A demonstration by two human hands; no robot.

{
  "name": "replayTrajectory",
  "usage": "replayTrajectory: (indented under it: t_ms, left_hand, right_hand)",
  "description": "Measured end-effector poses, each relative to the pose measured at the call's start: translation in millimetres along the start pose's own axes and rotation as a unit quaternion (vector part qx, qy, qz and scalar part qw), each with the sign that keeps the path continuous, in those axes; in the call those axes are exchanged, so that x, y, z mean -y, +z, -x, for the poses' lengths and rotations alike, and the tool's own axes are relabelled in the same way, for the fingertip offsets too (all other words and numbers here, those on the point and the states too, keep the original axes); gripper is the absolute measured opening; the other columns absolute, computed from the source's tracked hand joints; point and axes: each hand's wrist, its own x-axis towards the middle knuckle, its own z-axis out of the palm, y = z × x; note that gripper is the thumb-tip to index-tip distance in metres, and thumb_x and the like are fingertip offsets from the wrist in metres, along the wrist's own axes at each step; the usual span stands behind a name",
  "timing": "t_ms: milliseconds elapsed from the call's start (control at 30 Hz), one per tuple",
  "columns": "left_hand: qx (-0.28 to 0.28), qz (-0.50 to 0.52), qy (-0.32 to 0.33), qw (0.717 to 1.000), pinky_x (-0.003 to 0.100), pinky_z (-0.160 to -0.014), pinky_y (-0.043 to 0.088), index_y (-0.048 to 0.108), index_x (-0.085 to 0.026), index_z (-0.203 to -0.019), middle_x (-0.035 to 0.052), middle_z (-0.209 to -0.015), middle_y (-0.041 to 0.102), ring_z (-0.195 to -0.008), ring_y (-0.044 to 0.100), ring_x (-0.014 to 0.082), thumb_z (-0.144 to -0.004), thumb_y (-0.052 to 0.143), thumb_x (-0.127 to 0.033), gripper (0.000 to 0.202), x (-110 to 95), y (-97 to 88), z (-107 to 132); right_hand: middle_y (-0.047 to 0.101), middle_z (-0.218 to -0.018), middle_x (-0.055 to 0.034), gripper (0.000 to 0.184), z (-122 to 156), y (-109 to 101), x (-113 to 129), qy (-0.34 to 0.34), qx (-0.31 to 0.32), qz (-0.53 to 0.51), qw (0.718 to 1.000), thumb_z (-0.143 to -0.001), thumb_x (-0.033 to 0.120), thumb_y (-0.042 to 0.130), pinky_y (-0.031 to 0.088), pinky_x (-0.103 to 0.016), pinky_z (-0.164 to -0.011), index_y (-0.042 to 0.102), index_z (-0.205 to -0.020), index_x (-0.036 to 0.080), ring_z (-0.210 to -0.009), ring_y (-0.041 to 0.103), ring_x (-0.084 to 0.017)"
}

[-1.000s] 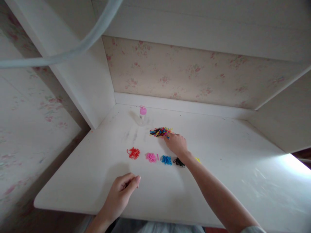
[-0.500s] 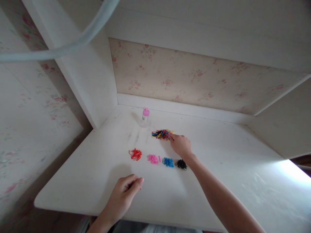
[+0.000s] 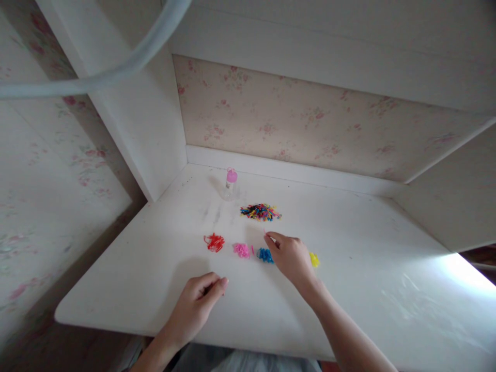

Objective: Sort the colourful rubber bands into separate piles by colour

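My right hand [image 3: 290, 254] is pinched on a small pinkish rubber band [image 3: 264, 231], only its tip showing, above the table between the mixed pile and the sorted ones. Behind it lies the pile of mixed-colour rubber bands [image 3: 260, 212]. A row of single-colour heaps runs nearer me: red bands [image 3: 214, 242], pink bands [image 3: 242, 250] with one loose band beside them, blue bands [image 3: 265, 254] and yellow bands [image 3: 314, 259]. The right hand hides the black heap. My left hand [image 3: 201, 299] is closed at the front, its contents hidden.
A clear bottle with a pink cap [image 3: 231, 177] stands at the back left of the white table [image 3: 147, 268]. White panels enclose the table at the left, back and right. A pale curved tube [image 3: 116, 75] crosses the upper left of the view.
My right hand has drawn back from the mixed pile toward me with a pinkish band. It now covers the black heap, and the yellow heap shows. My left hand has barely moved.
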Motion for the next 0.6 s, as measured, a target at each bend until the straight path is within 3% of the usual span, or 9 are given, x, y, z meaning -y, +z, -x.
replayTrajectory:
  t_ms: [267, 600]
  left_hand:
    - [0.0, -0.001, -0.003, 1.0, 0.022, -0.05, 0.021, 0.043, -0.017, -0.06, -0.0059, -0.056, 0.026, -0.053, 0.027, 0.0087, -0.087, 0.045, -0.044, 0.038, -1, 0.5, 1]
    - [0.01, -0.007, 0.003, 1.0, 0.022, -0.05, 0.021, 0.04, -0.018, -0.061, -0.0059, -0.056, 0.026, -0.054, 0.027, 0.0085, -0.089, 0.043, -0.044, 0.039, 3, -0.4, 0]
  right_hand:
    - [0.071, -0.074, 0.0, 0.036, 25, 15, 35, -0.074, 0.028, 0.05, 0.996, -0.094, 0.035, 0.033, 0.031, -0.021, -0.054, 0.065, -0.079, 0.026, -0.067, 0.065, -0.015]
    - [0.072, -0.081, -0.0021, 0.036, 23, 20, 46, -0.081, 0.05, 0.046, 0.994, -0.094, 0.036, 0.032, 0.038, -0.022, -0.059, 0.066, -0.086, 0.027, -0.071, 0.067, -0.017]
